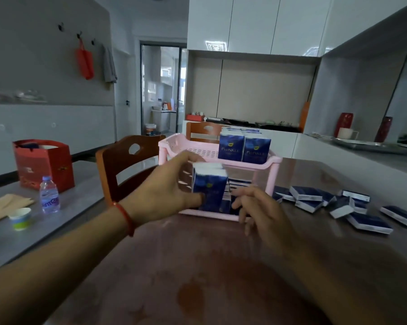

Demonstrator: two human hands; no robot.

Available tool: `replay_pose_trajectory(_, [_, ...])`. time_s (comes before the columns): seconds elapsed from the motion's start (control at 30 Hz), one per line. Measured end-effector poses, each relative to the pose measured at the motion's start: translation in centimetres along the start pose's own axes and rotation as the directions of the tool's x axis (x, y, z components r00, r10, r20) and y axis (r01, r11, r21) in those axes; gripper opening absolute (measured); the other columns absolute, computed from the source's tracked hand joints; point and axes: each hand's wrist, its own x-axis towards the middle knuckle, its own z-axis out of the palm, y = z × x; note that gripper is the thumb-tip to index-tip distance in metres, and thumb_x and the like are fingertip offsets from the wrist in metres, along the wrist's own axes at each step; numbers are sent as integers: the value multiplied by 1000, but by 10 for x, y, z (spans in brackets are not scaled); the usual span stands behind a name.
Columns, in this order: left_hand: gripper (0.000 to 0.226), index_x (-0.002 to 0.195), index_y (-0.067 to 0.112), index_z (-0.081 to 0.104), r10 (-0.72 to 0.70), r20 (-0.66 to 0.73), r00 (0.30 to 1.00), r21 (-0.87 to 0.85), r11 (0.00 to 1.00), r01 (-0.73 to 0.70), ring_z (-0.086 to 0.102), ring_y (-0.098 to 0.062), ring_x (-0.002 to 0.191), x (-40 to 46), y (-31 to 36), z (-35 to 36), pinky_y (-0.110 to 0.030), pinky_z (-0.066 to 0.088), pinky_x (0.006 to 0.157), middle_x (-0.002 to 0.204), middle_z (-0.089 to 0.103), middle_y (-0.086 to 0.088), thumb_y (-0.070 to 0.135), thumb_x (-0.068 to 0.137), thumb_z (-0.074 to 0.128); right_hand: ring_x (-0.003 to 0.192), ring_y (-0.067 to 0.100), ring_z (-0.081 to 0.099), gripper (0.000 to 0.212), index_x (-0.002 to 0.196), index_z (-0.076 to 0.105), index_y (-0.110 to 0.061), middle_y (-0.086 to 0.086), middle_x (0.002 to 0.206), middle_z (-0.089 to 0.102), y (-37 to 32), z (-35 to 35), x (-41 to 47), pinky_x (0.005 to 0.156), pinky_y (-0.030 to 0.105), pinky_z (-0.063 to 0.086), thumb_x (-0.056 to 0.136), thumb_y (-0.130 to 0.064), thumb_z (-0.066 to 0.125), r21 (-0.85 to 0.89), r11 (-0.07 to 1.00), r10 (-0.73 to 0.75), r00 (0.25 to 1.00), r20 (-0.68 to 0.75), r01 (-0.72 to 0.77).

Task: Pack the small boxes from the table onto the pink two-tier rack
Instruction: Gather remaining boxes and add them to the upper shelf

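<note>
At the pink rack's (pixel 274 165) lower tier, the left hand (pixel 165 193) grips a blue box (pixel 209 191) upright; the right hand (pixel 261 207) hangs empty, fingers loosely spread, though blurred. Slide it squarely against the boxes already inside. Loose boxes (pixel 343 205) wait on the tabletop (pixel 197 266).

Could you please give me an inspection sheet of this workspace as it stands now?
Surface: brown table, glossy, stained.
Job's things: pink rack; upright boxes on its top tier; more on the lower tier; loose boxes lying to the right.
Clutter: bottle, cup, red bag on the grey table.
Hands: left hand holds a box at the lower tier; right hand open beside it.
Cables: nothing seen.
Surroundings: chair, cabinets, counter.
</note>
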Motion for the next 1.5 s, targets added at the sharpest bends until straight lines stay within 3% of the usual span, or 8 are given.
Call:
replay_pose_trajectory(0.17, [57, 120, 26, 51, 56, -126, 990, -18, 998, -58, 67, -20, 105, 70, 24, -48, -34, 61, 81, 120, 63, -2, 7, 75, 82, 60, 10, 61, 15, 98, 68, -30, -3, 78, 68, -1, 0, 2, 54, 20, 49, 97, -17, 60, -200, 975, -113, 992, -57, 100])
replay_pose_trajectory(0.37, [64, 131, 17, 44, -157, -38, 987, 182, 970, 161, 62, -22, 105, 146, 7, -52, -21, 52, 69, 118, 59, -4, 1, 78, 77, 72, 16, 65, 23, 96, 68, -32, -8, 79, 68, 2, 2, 4, 63, 29, 58, 93, -10, 65, -226, 968, -137, 984, -111, 109])
replay_pose_trajectory(0.57, [55, 116, 13, 44, -327, 86, 941, 128, 940, 315, 61, -36, 115, 191, -5, -33, -51, 57, 92, 125, 57, -15, -14, 78, 72, 72, 16, 66, 31, 95, 71, -31, -10, 83, 69, 9, 1, 9, 65, 37, 56, 90, -1, 67, -238, 967, -121, 988, -99, 95])
replay_pose_trajectory(0.8, [58, 120, 20, 41, -386, 130, 913, 159, 917, 365, 58, -35, 117, 213, -24, -22, -50, 51, 102, 129, 58, -15, -7, 80, 73, 67, 15, 63, 26, 93, 70, -34, -11, 86, 67, 17, 0, 11, 57, 14, 45, 87, -9, 66, -280, 952, -149, 985, -85, 120])
replay_pose_trajectory(0.97, [65, 127, 18, 40, -388, 207, 898, 15, 919, 394, 59, -34, 117, 211, -28, -21, -46, 56, 96, 130, 55, -16, -16, 79, 69, 68, 14, 62, 29, 94, 70, -31, -12, 87, 66, 17, 1, 13, 58, 13, 44, 87, -2, 66, -292, 946, -164, 984, -65, 138])
replay_pose_trajectory(1.23, [83, 147, 21, 33, -380, 229, 896, 42, 924, 380, 55, -32, 122, 201, -16, -25, -46, 55, 96, 136, 51, -11, -18, 81, 64, 70, 15, 61, 28, 94, 70, -29, -13, 89, 65, 18, -4, 13, 58, 11, 43, 87, -2, 68, -319, 937, -167, 984, -57, 141])
replay_pose_trajectory(1.4, [69, 145, 14, 38, -283, 23, 959, 218, 937, 272, 55, -34, 121, 178, 7, -30, -47, 52, 99, 136, 53, -13, -7, 85, 66, 64, 13, 62, 9, 78, 68, -28, -13, 75, 66, 13, -12, 11, 59, 15, 48, 82, -22, 62, -362, 920, -203, 972, -119, 148])
replay_pose_trajectory(1.5, [35, 118, 14, 57, 98, -365, 926, 377, 925, 50, 58, -19, 99, 147, 21, -19, -36, 54, 90, 112, 62, -7, 1, 86, 65, 59, 11, 61, 24, 62, 61, -22, -6, 62, 63, 10, -25, 10, 56, 17, 49, 84, -29, 54, -359, 931, -187, 937, -296, 73])
